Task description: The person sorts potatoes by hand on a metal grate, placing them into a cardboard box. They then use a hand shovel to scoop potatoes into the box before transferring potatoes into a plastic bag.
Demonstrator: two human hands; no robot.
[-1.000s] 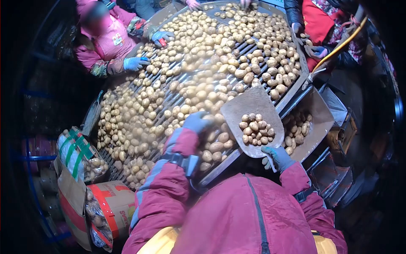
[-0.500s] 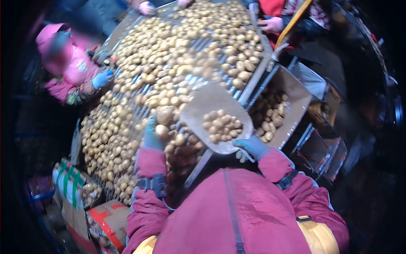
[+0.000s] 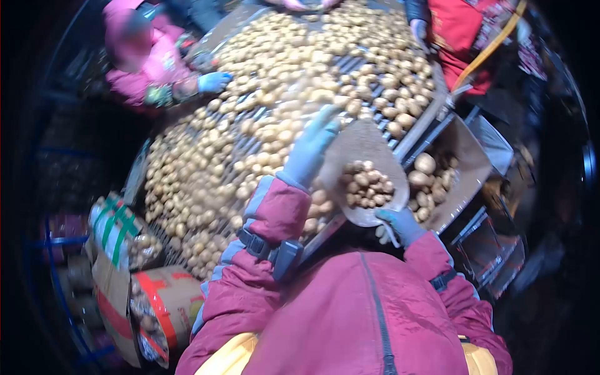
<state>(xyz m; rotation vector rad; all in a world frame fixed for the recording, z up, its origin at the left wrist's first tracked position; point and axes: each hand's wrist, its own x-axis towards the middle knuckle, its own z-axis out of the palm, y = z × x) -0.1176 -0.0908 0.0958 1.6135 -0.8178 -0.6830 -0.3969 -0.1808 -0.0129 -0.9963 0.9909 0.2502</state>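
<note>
My left hand, in a blue glove, reaches over the potatoes on the slatted sorting table, beside the scoop. Its fingers are stretched out and no potato shows in it. With my right hand, also gloved, I grip the near edge of a pale, wide scoop. A pile of small potatoes lies in the scoop, which is over the table's right edge. Right of it stands a lined box with potatoes, two large ones on top.
A person in pink works at the left side with a blue-gloved hand. Another in red stands at the far right, and pink sleeves show at the far end. A taped carton stands at lower left, a yellow pole at upper right.
My left hand, which had large potatoes at its fingers, has moved right and forward and is now without them. Two large potatoes now show in the box. The view has shifted left.
</note>
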